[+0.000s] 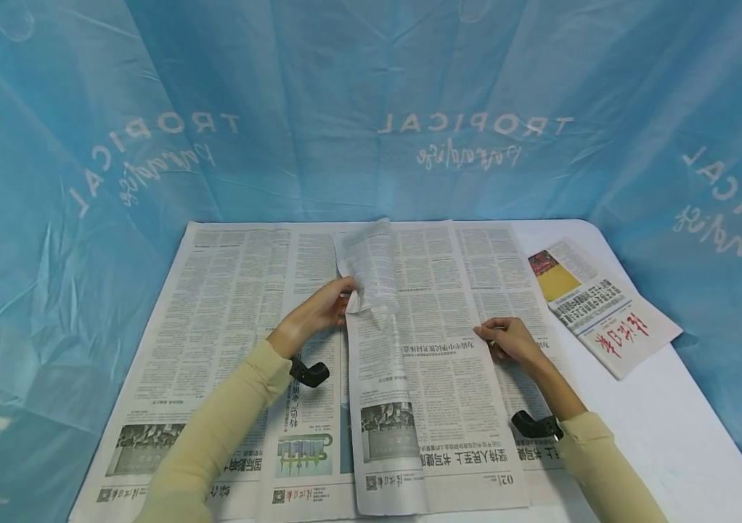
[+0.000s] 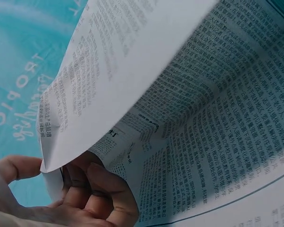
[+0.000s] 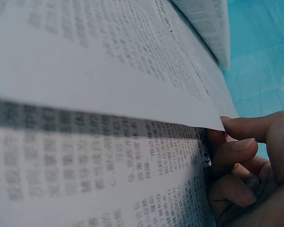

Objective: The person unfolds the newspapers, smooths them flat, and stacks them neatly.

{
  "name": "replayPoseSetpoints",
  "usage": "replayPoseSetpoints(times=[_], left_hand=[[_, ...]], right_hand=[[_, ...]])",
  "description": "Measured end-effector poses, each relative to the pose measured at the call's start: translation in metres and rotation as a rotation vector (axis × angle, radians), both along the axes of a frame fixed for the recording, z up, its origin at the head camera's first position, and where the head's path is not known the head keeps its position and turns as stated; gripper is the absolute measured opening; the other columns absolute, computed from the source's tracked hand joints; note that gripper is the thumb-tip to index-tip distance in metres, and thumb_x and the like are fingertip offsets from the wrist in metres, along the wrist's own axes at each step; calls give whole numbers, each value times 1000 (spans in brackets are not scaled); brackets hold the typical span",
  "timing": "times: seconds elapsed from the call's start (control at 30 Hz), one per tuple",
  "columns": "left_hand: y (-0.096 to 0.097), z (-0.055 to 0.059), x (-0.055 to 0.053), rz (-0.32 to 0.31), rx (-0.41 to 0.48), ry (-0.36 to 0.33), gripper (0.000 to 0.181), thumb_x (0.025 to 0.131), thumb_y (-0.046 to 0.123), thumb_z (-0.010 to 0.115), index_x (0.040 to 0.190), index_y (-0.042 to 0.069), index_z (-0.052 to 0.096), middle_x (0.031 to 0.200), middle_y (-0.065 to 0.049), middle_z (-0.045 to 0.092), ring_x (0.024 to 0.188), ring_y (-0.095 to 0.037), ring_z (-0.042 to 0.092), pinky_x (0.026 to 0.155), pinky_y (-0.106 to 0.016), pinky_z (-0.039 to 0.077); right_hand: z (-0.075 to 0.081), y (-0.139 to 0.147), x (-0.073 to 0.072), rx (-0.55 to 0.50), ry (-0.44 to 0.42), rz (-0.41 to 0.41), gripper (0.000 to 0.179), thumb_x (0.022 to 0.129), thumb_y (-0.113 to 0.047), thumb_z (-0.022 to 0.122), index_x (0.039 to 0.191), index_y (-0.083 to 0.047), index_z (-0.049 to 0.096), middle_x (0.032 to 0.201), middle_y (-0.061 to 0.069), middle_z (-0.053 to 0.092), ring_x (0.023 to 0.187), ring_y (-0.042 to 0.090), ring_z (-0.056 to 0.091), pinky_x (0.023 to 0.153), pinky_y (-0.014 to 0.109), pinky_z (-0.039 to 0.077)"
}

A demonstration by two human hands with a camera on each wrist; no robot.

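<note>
A newspaper sheet (image 1: 439, 392) lies over other spread newspaper pages, its left part folded up and over into a curling flap (image 1: 380, 363). My left hand (image 1: 327, 303) pinches the flap's left edge between thumb and fingers, and the paper is creased there. In the left wrist view the sheet rises off the printed pages under it. My right hand (image 1: 508, 338) pinches the sheet's right edge. Seen from the right wrist, that edge (image 3: 132, 116) is lifted slightly above the page below, thumb on top and curled fingers underneath.
More newspaper pages (image 1: 227, 305) cover the left of the white table (image 1: 658, 421). A folded newspaper (image 1: 606, 312) with red lettering lies at the right. Blue curtain (image 1: 319, 109) with white lettering hangs behind and at both sides. Black wrist cameras sit on both wrists.
</note>
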State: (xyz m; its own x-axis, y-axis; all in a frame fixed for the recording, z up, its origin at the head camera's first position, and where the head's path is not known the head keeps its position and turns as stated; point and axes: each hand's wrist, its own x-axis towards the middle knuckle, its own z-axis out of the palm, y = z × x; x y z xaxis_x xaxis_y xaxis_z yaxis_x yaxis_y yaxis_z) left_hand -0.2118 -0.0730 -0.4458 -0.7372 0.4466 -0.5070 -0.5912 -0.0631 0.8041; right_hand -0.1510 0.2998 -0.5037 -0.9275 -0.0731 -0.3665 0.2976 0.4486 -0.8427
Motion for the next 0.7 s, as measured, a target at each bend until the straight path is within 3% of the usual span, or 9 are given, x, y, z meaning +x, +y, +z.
replayPoseSetpoints(times=[0.27,0.5,0.7], left_hand=[[-6,-1,6,26,-82,104,10,101,14,54,102,5,57,88,0,63,75,-11,60,66,-24,49],[-26,-3,11,5,-150,230,12,99,14,59,98,3,64,78,2,65,69,-8,59,68,-24,48],[-53,-5,16,-7,-364,386,21,96,18,64,99,-3,65,71,3,60,62,-10,52,65,-29,45]], right_hand=[[0,-3,-1,18,8,-16,33,96,-30,64,101,3,64,49,-4,46,39,9,35,41,26,30],[0,-1,-2,18,30,12,34,96,-28,64,101,5,64,49,-3,48,39,9,37,41,27,30],[0,1,-2,37,49,21,30,96,-25,63,98,5,63,49,-2,48,40,10,39,41,27,31]])
